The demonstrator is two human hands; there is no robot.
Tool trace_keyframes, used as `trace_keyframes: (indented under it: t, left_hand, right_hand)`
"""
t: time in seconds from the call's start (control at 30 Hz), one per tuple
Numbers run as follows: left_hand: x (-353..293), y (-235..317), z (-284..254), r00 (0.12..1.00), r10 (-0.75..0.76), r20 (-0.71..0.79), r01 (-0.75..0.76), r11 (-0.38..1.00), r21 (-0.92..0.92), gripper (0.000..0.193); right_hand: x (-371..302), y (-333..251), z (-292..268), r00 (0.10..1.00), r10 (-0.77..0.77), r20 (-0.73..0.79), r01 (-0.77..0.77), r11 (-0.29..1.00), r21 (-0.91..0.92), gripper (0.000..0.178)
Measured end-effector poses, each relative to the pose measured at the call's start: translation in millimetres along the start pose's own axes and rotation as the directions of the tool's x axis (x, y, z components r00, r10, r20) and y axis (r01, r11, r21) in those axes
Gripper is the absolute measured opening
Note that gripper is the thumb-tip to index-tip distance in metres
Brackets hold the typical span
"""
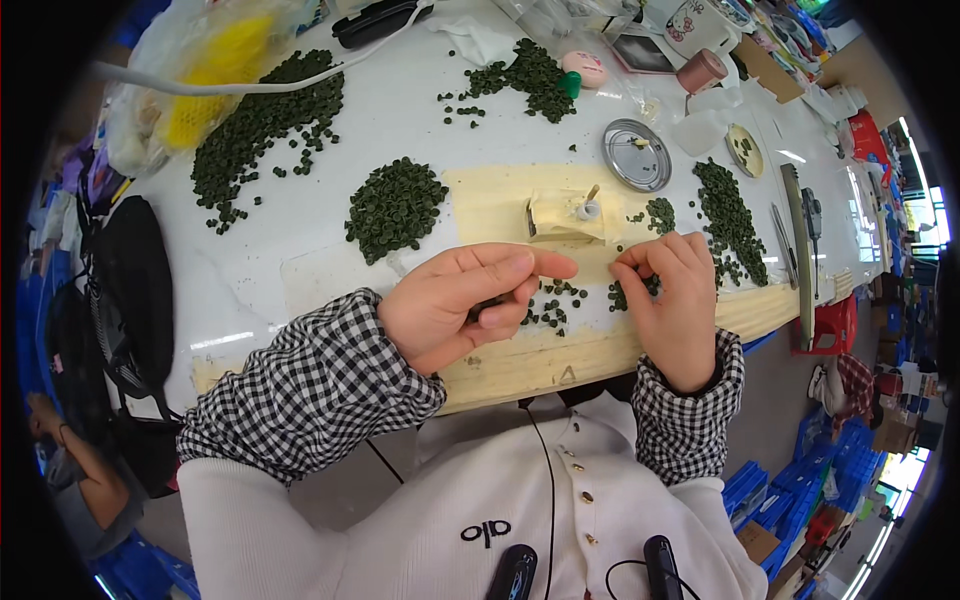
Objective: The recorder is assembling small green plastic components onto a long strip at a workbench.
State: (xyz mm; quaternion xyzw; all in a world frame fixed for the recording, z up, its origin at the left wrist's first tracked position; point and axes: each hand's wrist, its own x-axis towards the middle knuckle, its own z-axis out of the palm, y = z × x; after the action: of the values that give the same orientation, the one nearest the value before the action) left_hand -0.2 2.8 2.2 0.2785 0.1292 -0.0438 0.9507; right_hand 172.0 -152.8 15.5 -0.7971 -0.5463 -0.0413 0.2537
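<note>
My left hand [455, 300] is turned palm up over the near side of the table, with its fingers curled and the forefinger pointing right. Small dark green round pieces [484, 308] show in the hollow of its palm. To the right, my right hand [672, 305] is closed, thumb and forefinger pressed together; anything between them is too small to make out. Loose pieces [553, 304] of the same kind lie between and under the hands. Just beyond stands a small block wrapped in cream tape [565, 217], with a short peg [590, 198] upright on it.
A dense green heap [396, 210] lies left of the block, a larger heap [265, 125] behind it. Others lie at the back and right. A round metal lid [636, 155], yellowish dish [744, 150], tweezers [784, 245] and metal ruler [800, 255] are on the right. A white cable [250, 87] crosses the back left.
</note>
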Motion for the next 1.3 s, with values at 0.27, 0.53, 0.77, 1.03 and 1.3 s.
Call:
trace_keyframes:
  t: [0.27,0.53,0.77,1.03,1.3]
  left_hand:
    - [0.8,-2.3,-3.3,0.999,0.010,-0.037,-0.008,0.999,0.045,0.020]
    - [2.8,-2.2,-5.6,0.997,0.072,-0.033,-0.068,0.993,0.095,0.021]
    - [0.8,-0.4,-3.3,0.994,0.105,-0.037,-0.100,0.988,0.114,0.023]
    - [1.6,-2.7,-4.3,0.996,0.088,0.000,-0.087,0.990,0.111,0.023]
    - [2.5,0.5,-7.3,0.996,0.088,0.009,-0.088,0.992,0.091,0.022]
  right_hand:
    - [-7.9,0.6,1.3,0.998,-0.047,-0.048,0.046,0.999,-0.027,0.010]
    - [-19.1,20.3,8.0,0.939,0.078,-0.335,-0.005,0.977,0.213,0.008]
    - [-14.2,15.8,10.7,0.927,0.019,-0.376,0.052,0.983,0.177,0.015]
    - [-17.4,12.7,11.4,0.949,0.055,-0.309,0.010,0.979,0.205,0.015]
    - [-11.3,14.4,11.3,0.960,0.004,-0.281,0.061,0.973,0.224,0.016]
